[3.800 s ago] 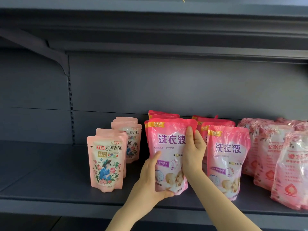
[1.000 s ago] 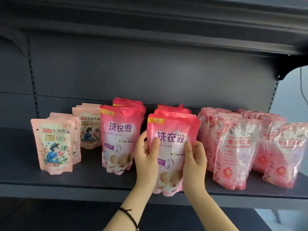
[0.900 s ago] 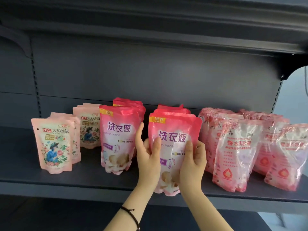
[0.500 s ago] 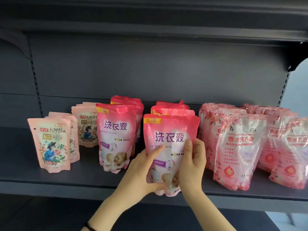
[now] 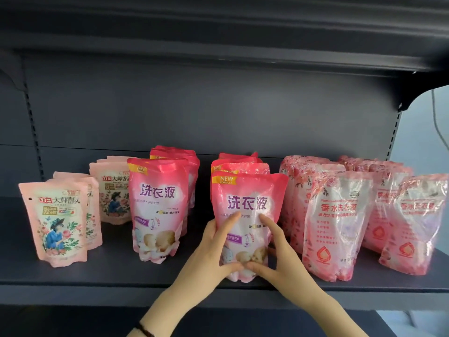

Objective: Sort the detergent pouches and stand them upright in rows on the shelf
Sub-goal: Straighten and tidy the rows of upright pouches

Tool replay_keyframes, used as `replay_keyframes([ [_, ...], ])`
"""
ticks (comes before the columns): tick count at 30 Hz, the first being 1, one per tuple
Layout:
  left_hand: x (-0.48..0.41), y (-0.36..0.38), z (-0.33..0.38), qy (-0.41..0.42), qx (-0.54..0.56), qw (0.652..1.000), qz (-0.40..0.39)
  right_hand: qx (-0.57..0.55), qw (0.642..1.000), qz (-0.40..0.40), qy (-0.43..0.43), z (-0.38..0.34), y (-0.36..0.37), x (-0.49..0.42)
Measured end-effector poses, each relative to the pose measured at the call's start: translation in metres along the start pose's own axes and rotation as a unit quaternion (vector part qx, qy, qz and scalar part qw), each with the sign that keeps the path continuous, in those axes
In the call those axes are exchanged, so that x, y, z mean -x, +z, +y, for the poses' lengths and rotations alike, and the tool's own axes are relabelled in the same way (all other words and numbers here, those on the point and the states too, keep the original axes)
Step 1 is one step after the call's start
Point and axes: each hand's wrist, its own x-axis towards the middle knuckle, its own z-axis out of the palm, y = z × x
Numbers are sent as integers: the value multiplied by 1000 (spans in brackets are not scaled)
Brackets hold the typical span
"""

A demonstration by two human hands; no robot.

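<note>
A bright pink detergent pouch (image 5: 247, 198) with purple lettering stands upright at the front of the dark shelf (image 5: 121, 276), heading a row of like pouches (image 5: 239, 165). My left hand (image 5: 213, 251) grips its lower left side, thumb across the bottom. My right hand (image 5: 277, 254) grips its lower right side, thumb meeting the other at the base. A second row of the same pink pouches (image 5: 158, 205) stands to the left. Pale pink floral pouches (image 5: 54, 222) stand in two rows at the far left. Clear-fronted red pouches (image 5: 337, 222) fill the right side.
The shelf's back panel (image 5: 218, 113) is dark grey with slotted uprights (image 5: 32, 127) at the left and right. An upper shelf (image 5: 218, 40) overhangs. The shelf's front edge (image 5: 97, 295) runs below the pouches. Bare shelf floor lies in front of the left rows.
Both hands have slid down the front pink pouch from its middle to its base, thumbs now meeting at the bottom. The pouch stands a little straighter on the shelf.
</note>
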Motion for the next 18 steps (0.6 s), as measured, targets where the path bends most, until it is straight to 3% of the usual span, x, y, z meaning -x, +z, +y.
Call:
replay_keyframes([
  [7,-21,0,-22,-7,-72,997,11,2,1000,-21,2,7,3,-29],
  [11,-21,-2,-26,-4,-56,998,9,20,1000,-11,-17,11,3,-31],
  [15,-19,-14,-18,14,-54,998,12,104,992,37,-68,6,-5,-24],
  [18,-33,-34,-1,49,-98,991,79,140,978,105,-114,-11,-17,-28],
])
